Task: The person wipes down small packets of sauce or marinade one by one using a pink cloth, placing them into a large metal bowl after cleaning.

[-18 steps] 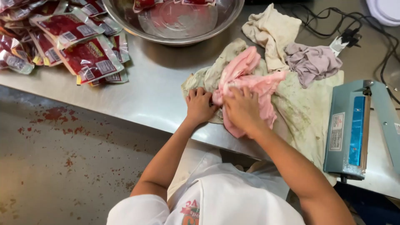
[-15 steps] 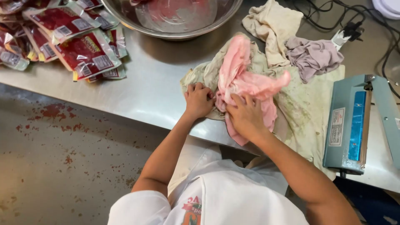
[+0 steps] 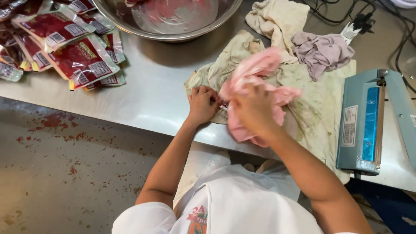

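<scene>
At the edge of a steel table, two hands work a pink cloth.

The left hand is curled shut, fingers pinching something small against the pink cloth's near edge; what it pinches is too hidden to name. The right hand lies on top of the cloth, blurred, fingers bent down into the fabric and gripping it. The pink cloth sits bunched on a stained cream towel spread over the table edge. Beyond it lie a beige rag and a mauve rag. A blue heat sealer stands to the right, a steel bowl at the top, and red sealed pouches are piled at the left.
</scene>
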